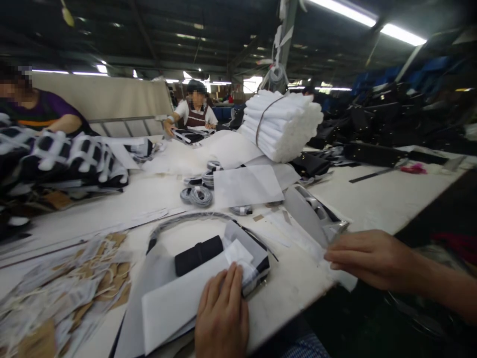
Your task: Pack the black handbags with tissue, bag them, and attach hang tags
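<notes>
My left hand [223, 311] lies flat, fingers stretched out, on a folded white sheet [179, 303]. The sheet rests on a grey and black flat piece, perhaps a bag, with a wrapped curved handle [194, 216]. A dark rolled strap or cloth [198, 255] lies beside the sheet. Off to the right, my right hand [372, 258] has its fingers pinched together at the table edge, next to a grey tape dispenser [307, 214]. Whatever is between those fingertips is too blurred to name; a pale translucent scrap [346, 279] shows just below them.
Paper tags with strings [74, 293] are heaped at left. Coiled wrapped cords [201, 196] and a white sheet [248, 185] lie ahead, before a tied white bundle [279, 124]. Two people [196, 109] work across the table. Black goods [383, 124] are piled at right.
</notes>
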